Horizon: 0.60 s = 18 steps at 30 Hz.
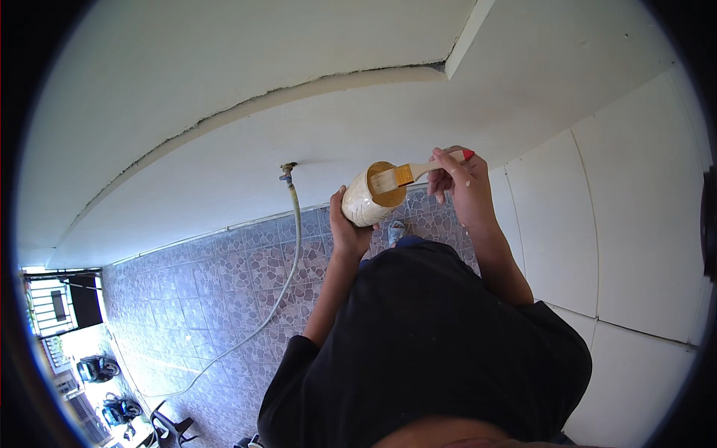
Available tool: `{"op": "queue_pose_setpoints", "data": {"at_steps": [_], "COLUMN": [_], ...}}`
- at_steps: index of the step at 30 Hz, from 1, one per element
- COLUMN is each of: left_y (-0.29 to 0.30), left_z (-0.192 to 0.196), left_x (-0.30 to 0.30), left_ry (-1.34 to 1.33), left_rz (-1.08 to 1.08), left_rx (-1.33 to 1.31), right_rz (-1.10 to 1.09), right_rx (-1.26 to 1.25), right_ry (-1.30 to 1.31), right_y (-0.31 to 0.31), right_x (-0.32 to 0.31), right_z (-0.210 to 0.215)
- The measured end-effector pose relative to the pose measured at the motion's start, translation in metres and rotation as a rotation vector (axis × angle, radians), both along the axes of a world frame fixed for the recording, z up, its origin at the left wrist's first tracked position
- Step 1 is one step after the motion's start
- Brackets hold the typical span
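My left hand (351, 230) is wrapped round a paint-smeared cream can (359, 207), tilted so that its yellowish inside faces up and to the right. In my right hand (464, 183) is a paintbrush (426, 169) with a pale wooden handle, a red tip and a yellow ferrule. Its whitish bristles lie at the mouth of the can; whether they touch the inner wall I cannot tell. Small paint spots mark my right hand. Both hands are in front of my body, near a pale wall (224, 157).
A tap (287, 172) with a hose (296, 246) juts from the wall; the hose trails over the patterned tile floor (216, 299). A long crack runs along the wall's ledge. White panels (553, 216) stand at right. A dark chair (173, 425) and motorcycles (119, 408) are at lower left.
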<state>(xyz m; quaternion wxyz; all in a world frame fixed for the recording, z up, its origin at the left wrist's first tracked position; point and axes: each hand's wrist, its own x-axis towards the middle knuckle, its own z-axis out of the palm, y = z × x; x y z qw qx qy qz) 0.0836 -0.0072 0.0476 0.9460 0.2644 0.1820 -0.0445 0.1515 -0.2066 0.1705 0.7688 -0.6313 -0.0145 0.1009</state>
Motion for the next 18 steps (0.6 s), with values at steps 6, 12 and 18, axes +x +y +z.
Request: {"op": "queue_pose_setpoints", "data": {"at_steps": [6,12,18], "left_y": [-0.002,-0.007,-0.008], "left_z": [-0.003,0.007,0.002], "left_x": [0.001,0.001,0.003], "left_ry": [-0.025,0.001,0.007], "left_rz": [-0.050,-0.048,-0.079], "left_rx": [0.015,-0.046,0.003], "right_rz": [-0.034,-0.314,-0.627], "right_rx": [0.525,0.411,-0.175], "right_ry": [0.245,-0.338,-1.120], "right_y": [-0.022,-0.028,-0.024], "right_x": [0.011,0.044,0.112], "right_z": [-0.030,0.030,0.091]}}
